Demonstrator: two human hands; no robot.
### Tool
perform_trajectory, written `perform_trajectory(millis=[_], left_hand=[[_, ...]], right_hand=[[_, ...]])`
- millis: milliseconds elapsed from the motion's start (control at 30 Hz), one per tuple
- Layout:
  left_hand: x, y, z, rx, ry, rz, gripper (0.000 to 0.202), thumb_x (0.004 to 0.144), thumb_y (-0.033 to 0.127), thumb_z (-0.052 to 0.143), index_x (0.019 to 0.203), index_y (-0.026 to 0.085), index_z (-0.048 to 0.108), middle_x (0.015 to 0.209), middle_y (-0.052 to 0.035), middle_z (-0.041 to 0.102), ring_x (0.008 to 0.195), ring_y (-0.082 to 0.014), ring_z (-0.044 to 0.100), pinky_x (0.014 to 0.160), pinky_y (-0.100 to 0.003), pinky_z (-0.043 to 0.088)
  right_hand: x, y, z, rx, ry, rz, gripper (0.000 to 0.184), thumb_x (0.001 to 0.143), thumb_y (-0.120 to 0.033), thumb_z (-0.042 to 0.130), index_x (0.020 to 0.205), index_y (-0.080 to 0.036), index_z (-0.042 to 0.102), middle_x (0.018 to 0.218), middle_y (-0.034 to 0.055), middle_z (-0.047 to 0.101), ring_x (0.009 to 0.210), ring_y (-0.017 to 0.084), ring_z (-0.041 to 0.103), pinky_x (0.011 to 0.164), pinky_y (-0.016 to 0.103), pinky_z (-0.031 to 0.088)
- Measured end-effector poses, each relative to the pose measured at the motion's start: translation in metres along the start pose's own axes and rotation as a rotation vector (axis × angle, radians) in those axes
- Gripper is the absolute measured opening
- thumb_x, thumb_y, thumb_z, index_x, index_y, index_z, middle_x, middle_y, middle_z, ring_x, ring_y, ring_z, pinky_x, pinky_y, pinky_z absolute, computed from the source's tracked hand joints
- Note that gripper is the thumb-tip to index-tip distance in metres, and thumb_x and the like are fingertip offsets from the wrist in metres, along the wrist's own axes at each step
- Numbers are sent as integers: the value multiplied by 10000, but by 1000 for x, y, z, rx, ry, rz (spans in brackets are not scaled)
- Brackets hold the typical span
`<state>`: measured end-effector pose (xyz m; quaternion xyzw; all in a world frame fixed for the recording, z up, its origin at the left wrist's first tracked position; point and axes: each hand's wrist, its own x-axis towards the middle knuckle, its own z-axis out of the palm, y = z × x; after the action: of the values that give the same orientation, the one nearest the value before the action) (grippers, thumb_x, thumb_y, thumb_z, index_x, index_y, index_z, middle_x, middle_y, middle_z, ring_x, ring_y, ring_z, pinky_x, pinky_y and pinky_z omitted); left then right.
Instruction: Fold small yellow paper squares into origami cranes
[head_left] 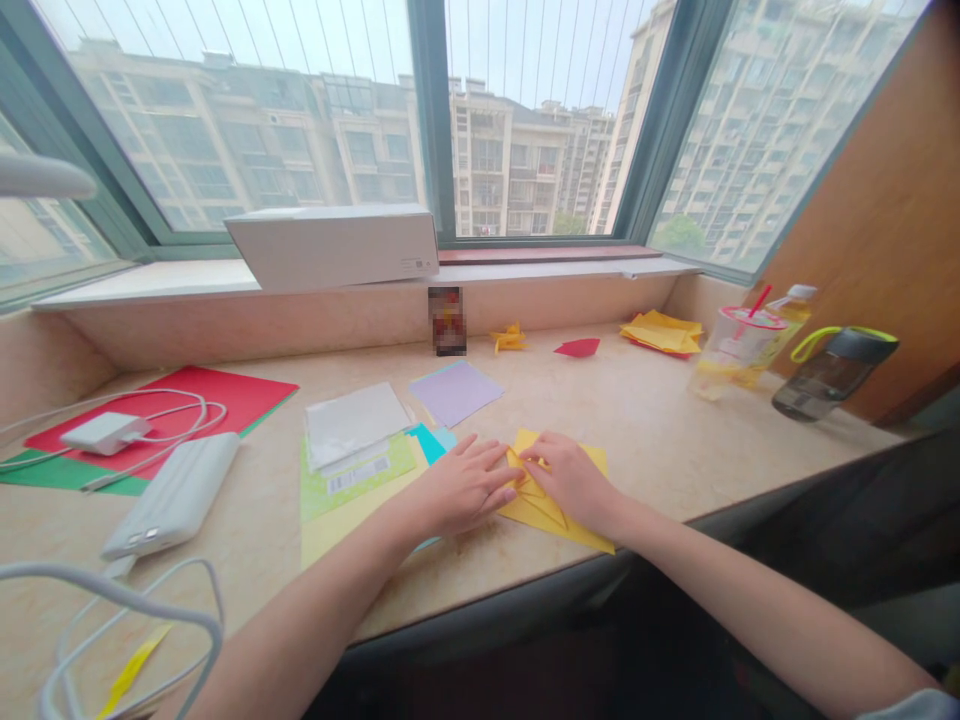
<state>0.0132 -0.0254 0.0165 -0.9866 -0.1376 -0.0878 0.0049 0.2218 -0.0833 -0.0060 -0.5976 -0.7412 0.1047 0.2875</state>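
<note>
A small folded piece of yellow paper (541, 503) lies on a larger flat yellow sheet (596, 535) near the table's front edge. My right hand (574, 482) has its thumb and fingertips pinched on the upper part of the folded paper. From the left, my left hand (466, 488) rests low with its fingers stretched out, the fingertips touching the folded paper's left side. Part of the fold is hidden under the fingers. Blue paper pieces (427, 443) and a pale green-yellow packet (319, 520) lie just left of my left hand.
Lilac sheets (457, 392), a phone (448, 322), a folded yellow figure (509, 338), a red folded piece (577, 348) and yellow papers (661, 332) lie farther back. Drinks and a dark bottle (832, 375) stand right. A power bank (172, 495), cables and red sheets (247, 385) are left.
</note>
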Motion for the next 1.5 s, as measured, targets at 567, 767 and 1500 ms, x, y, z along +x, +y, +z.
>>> perform_trajectory(millis=[567, 767, 1500], left_hand=[[8, -6, 18, -23, 38, -25, 338, 1041, 260, 318, 1132, 180, 633, 1295, -102, 657, 1279, -214, 553, 1171, -461, 276], [6, -6, 19, -8, 15, -35, 365, 1044, 291, 324, 1275, 155, 571, 1353, -116, 631, 1337, -214, 509, 1207, -462, 209], [2, 1, 8, -103, -53, 47, 413, 1020, 272, 361, 1406, 199, 488, 1472, -82, 532, 1408, -208, 423, 1219, -437, 190]], right_hand=[[-16, 8, 0, -8, 12, -299, 248, 941, -113, 546, 1114, -179, 711, 1024, 98, 713, 992, 235, 641, 893, 381, 530], [-31, 11, -11, -19, -35, -393, 283, 957, -126, 528, 1188, -206, 671, 1176, 81, 722, 1098, 239, 649, 1000, 432, 476], [1, 26, -47, -107, -354, -626, 193, 976, -257, 583, 1087, -280, 739, 1105, 32, 772, 1035, 190, 701, 910, 346, 435]])
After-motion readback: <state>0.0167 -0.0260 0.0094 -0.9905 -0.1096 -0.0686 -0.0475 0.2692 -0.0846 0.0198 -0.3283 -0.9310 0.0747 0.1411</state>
